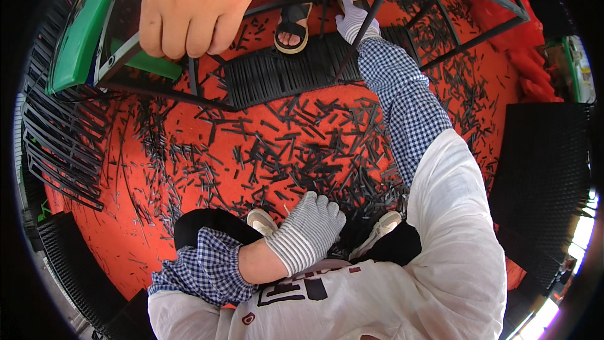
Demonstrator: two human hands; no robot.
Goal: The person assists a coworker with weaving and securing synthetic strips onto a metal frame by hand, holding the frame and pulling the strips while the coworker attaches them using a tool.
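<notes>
My right hand, in a pale glove, reaches far forward past a slanting bar of the black metal frame. Its index finger is stretched out toward the frame's far side and the thumb stands apart; the other fingers are partly hidden. My left hand, in a grey-and-white striped glove, is held close to my body with its fingers curled under. Whatever it may hold is hidden. A panel wound with black strips lies low within the frame.
Another person's bare hand rests on the frame at upper left; a sandalled foot stands behind the panel. Black strip offcuts litter the red floor. Stacked black slatted pieces stand left, a black woven piece right, red plastic far right.
</notes>
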